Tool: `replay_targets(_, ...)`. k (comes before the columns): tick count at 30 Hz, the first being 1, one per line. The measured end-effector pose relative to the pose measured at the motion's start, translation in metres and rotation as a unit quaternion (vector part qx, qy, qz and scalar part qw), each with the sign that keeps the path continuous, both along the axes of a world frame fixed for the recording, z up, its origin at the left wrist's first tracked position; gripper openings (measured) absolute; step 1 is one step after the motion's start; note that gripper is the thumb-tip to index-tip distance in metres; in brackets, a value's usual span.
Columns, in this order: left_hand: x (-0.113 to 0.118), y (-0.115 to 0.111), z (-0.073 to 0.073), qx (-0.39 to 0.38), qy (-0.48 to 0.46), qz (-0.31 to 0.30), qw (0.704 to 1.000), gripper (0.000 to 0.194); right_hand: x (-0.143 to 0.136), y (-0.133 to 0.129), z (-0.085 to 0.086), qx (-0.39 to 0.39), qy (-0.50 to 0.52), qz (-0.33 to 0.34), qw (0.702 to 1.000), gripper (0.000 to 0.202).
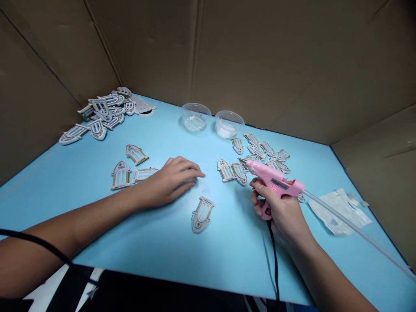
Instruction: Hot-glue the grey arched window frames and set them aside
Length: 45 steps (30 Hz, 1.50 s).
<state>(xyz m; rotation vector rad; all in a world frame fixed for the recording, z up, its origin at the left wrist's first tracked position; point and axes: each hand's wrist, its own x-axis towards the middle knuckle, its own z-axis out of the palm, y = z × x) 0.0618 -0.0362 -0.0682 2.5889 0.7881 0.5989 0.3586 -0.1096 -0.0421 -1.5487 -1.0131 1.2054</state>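
Note:
My right hand is wrapped round the handle of a pink glue gun, whose metal tip points left; a long glue stick sticks out of its back. My left hand lies low over the blue table, fingers pointing right, with a small arched window piece mostly hidden under the fingertips. One arched window piece lies alone in front of my left hand. Three more lie by my left wrist, among them an upright one. Several pieces are spread beyond and beside the gun's tip.
A heap of window pieces fills the back left. Two clear round tubs stand at the back, one with small bits, one with something white. A crumpled plastic bag lies right. Cardboard walls enclose the table; black cables cross both sides.

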Motion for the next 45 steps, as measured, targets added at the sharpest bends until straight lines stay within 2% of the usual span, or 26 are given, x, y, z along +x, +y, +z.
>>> replay_targets(3,0.004,-0.006,-0.008,-0.009,0.088,-0.039,0.995,0.032,-0.002,-0.001,0.002,0.006,0.009,-0.005,1.0,0.034)
replay_targets(5,0.006,-0.007,-0.011,-0.012,0.107,-0.045,0.993,0.031,-0.002,-0.002,0.002,0.007,0.01,0.003,1.0,0.033)
replay_targets(9,0.011,-0.006,-0.013,-0.002,0.075,-0.037,0.997,0.019,-0.003,-0.004,0.0,0.005,0.001,0.011,1.0,0.033)
replay_targets(16,0.011,-0.012,-0.003,0.004,-0.057,0.051,0.997,0.028,-0.004,-0.002,-0.003,0.014,-0.001,0.011,1.0,0.033)
replay_targets(20,0.015,-0.017,-0.003,0.005,-0.061,0.031,0.998,0.03,-0.005,-0.002,-0.002,0.011,-0.003,0.014,1.0,0.034)
replay_targets(25,0.023,-0.022,0.001,-0.073,-0.05,0.022,0.996,0.028,-0.006,-0.001,0.0,0.013,0.008,0.01,1.0,0.035)
replay_targets(30,0.036,-0.016,0.01,-0.128,0.039,-0.013,0.991,0.025,0.0,0.006,0.0,0.006,0.04,-0.038,0.998,0.038)
replay_targets(34,0.051,-0.011,0.017,-0.103,0.099,-0.038,0.989,0.017,0.006,0.012,-0.003,0.009,0.069,-0.064,0.996,0.036)
replay_targets(40,0.065,-0.009,0.02,-0.073,0.148,-0.038,0.986,0.008,0.008,0.012,-0.004,0.009,0.076,-0.071,0.995,0.034)
replay_targets(45,0.068,-0.008,0.024,-0.057,0.163,-0.036,0.984,0.014,0.009,0.011,-0.004,0.012,0.075,-0.069,0.995,0.033)
